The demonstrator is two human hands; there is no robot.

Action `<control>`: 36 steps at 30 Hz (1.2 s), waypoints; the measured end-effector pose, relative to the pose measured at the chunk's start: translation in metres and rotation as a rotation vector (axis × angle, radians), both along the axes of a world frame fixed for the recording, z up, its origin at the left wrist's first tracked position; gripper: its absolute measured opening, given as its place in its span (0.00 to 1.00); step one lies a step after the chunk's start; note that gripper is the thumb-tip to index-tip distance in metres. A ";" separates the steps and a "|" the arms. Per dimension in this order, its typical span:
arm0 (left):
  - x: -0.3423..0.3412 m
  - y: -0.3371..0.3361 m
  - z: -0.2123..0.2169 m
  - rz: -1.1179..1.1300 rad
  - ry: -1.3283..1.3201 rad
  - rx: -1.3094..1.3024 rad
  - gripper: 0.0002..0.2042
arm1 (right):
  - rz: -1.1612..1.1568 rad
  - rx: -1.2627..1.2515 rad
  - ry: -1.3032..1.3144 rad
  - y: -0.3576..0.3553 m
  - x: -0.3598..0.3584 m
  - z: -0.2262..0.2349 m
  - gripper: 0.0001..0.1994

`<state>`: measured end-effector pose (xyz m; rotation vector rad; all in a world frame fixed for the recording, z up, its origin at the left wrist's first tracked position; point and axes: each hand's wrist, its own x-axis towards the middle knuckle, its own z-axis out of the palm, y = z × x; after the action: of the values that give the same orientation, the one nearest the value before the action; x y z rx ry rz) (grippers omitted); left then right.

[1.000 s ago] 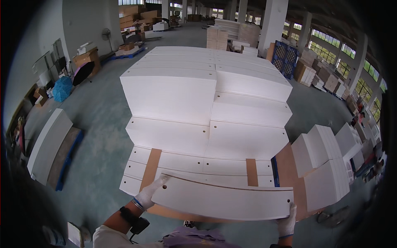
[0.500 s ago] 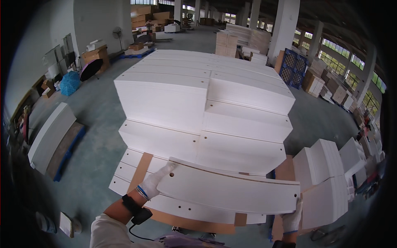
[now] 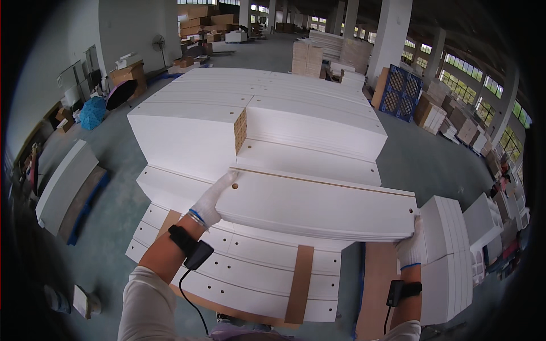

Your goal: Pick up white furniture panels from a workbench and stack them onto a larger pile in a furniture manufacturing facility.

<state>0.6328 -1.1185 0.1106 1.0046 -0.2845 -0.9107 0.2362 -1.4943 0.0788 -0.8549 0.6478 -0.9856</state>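
Several long white boards, held together as a bundle, span the gap between my hands; the top one has a dark hole near each end and a raw brown long edge. My left hand, in a white knitted glove, is closed around their left end. At the right end my right hand, gloved too, grips from the side, its fingers partly hidden. The bundle is tilted in front of a large stepped stack of white boards. Whether it touches the stack I cannot tell.
Lower boards with brown cardboard strips lie nearest me. Right of the stack, more white boards stand on a brown sheet. A pallet with white boards is at left. Farther right a blue pallet leans upright.
Both hands have lifted the bundle of boards up and forward toward the stack's lower steps. More of the low boards nearest me shows, and the view has shifted slightly right.
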 end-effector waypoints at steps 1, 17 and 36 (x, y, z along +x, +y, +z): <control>0.007 -0.012 0.006 0.005 -0.021 -0.018 0.26 | 0.019 -0.037 -0.020 -0.013 0.008 0.006 0.29; 0.107 -0.107 0.006 0.008 -0.029 -0.045 0.32 | 0.096 0.041 0.035 -0.096 0.112 0.032 0.29; 0.099 -0.068 0.034 0.219 0.040 0.424 0.51 | 0.057 0.159 0.088 -0.103 0.139 0.051 0.27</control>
<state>0.7314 -1.1868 0.1451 1.3757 0.0583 -0.8045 0.3752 -1.5970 0.1299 -0.7749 0.7629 -0.8369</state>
